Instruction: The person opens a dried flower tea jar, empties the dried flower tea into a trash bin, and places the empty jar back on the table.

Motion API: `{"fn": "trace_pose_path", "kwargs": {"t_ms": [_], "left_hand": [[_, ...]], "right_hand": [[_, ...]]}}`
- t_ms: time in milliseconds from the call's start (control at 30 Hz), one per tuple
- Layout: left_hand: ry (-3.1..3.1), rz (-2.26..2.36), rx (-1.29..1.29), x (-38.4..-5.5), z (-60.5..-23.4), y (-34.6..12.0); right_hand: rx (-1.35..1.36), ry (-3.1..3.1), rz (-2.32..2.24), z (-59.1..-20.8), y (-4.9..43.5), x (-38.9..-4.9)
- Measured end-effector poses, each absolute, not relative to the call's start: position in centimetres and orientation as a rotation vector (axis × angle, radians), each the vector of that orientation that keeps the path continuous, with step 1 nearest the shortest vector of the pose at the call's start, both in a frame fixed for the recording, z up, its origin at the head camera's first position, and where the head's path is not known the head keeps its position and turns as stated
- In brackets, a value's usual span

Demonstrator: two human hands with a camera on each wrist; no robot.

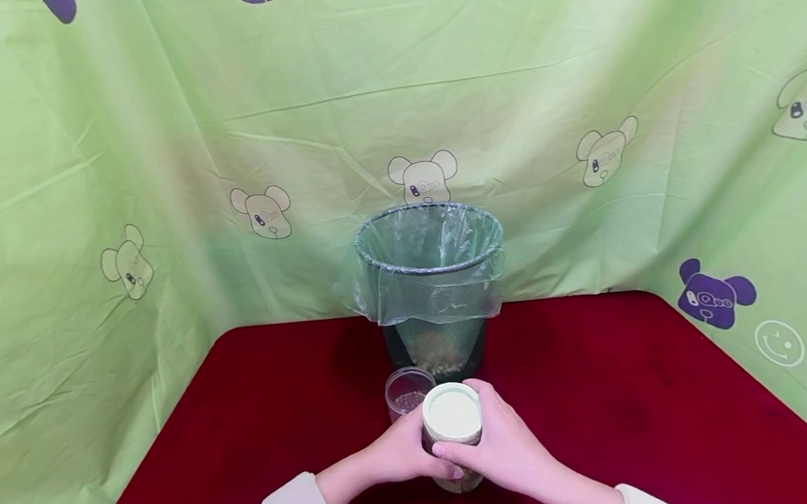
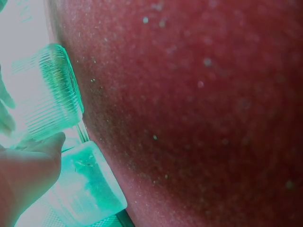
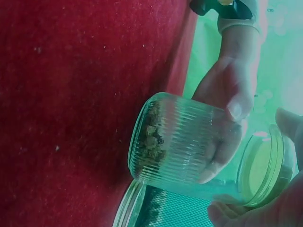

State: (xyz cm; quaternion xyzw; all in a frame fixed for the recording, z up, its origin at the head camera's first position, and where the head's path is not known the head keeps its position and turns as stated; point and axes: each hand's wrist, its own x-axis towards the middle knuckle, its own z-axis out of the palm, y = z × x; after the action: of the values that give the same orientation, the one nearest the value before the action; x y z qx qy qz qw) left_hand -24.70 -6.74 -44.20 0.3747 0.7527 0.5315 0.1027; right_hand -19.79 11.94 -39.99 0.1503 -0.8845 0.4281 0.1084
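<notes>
A clear ribbed jar (image 3: 184,127) with a white lid (image 1: 452,414) stands in front of me, brownish dried bits lying at its bottom. My left hand (image 1: 402,450) wraps its body, fingers and thumb curled around the ribbed wall. On the other side, my right hand (image 1: 504,439) grips the jar at its top, thumb and fingers around the lid; the right wrist view shows those fingertips at the lid edge. Just behind to the left is a second clear jar (image 1: 409,379), lidless, partly hidden by my left hand. The left wrist view is washed out.
A black mesh bin (image 1: 473,350) with a clear plastic liner (image 1: 430,306) stands behind the jars, some dried bits at its bottom. A red cloth (image 1: 301,397) covers the table. Green printed curtains (image 1: 334,114) enclose the back and sides.
</notes>
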Motion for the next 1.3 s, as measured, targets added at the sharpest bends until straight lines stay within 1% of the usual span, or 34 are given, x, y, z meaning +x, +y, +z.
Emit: {"fn": "trace_pose_path", "kwargs": {"t_ms": [500,733,967,1300], "left_hand": [[2.276,1.531,1.114,-24.8,-44.4,-6.7],[2.267,1.532,1.102,-24.9,-44.3,-6.7],[2.257,1.52,1.167,-25.0,-44.3,-6.7],[2.269,1.497,1.146,-24.9,-44.2,-6.7]], "right_hand": [[0.591,-2.615,1.324,-39.9,12.9,-21.0],[0.578,-2.602,1.353,-39.0,13.1,-21.3],[0.557,-2.585,1.372,-38.4,13.7,-21.9],[0.531,-2.558,1.273,-37.6,15.6,-23.4]]}}
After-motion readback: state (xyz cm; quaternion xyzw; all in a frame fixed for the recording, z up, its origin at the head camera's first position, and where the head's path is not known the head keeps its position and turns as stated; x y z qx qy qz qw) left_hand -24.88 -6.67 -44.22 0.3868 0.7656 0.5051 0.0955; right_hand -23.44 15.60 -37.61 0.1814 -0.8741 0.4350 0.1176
